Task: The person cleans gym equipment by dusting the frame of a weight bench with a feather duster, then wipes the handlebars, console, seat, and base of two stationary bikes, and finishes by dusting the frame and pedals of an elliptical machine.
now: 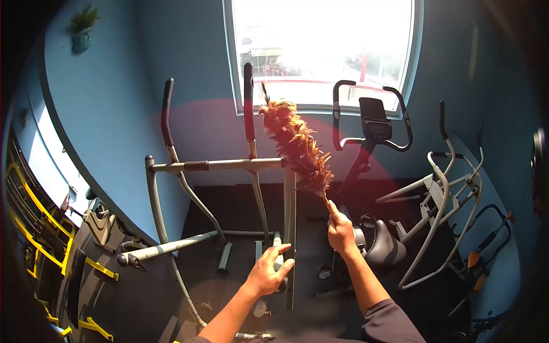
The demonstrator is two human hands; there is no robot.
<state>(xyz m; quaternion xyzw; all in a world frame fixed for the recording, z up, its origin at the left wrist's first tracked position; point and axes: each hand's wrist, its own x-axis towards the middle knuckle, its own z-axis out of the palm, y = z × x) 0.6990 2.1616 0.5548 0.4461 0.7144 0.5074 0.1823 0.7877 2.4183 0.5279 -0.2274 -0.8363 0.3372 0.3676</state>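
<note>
A brown feather duster (297, 146) rises in front of me, its fluffy head tilted up and to the left. My right hand (341, 230) is closed around the thin handle at its lower end. The feathers overlap the end of the crossbar of a grey elliptical walker (229, 164) in this view. Lower down, my left hand (269, 275) is held out with its fingers apart and nothing in it. It is nearest to the walker's upright post (290, 228), just left of it.
Beyond the duster stands an exercise bike with a console (376, 127) and a black saddle (386, 246). Another grey machine (437, 200) is to the right. Yellow-framed equipment (40, 228) lines the left. A bright window (323, 51) and a wall planter (81, 40) are behind.
</note>
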